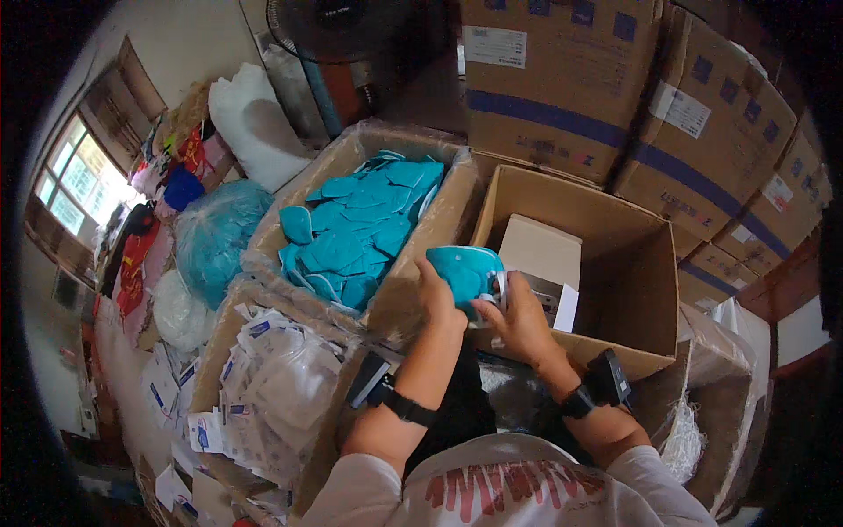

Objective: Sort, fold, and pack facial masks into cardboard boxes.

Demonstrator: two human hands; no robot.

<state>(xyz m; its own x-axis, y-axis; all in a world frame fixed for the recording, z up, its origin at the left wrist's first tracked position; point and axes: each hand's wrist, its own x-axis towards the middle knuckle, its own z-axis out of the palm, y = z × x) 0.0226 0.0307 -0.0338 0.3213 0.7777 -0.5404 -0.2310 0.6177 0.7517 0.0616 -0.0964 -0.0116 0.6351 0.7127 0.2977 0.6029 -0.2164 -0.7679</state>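
Note:
A teal cup-shaped face mask (pixel 461 267) is held up in front of me, above the gap between the cartons. My left hand (pixel 439 299) closes on its left edge, thumb along the side. At the mask's right side, my right hand (pixel 520 321) pinches a white strap (pixel 500 290) that hangs off it. Left of my hands, a plastic-lined carton (pixel 411 283) is heaped with flat teal masks (pixel 362 220). Just right of my hands, an open carton (pixel 628 347) holds a plain cardboard box (pixel 540 250) and a smaller printed box (pixel 549 299).
Clear printed bags (pixel 290 378) fill a carton at lower left. White strings (pixel 685 443) lie in a carton at lower right. Tall sealed cartons (pixel 562 88) are stacked behind. A bulging teal bag (pixel 219 237), a white sack (pixel 259 127) and a fan (pixel 334 22) stand at left and back.

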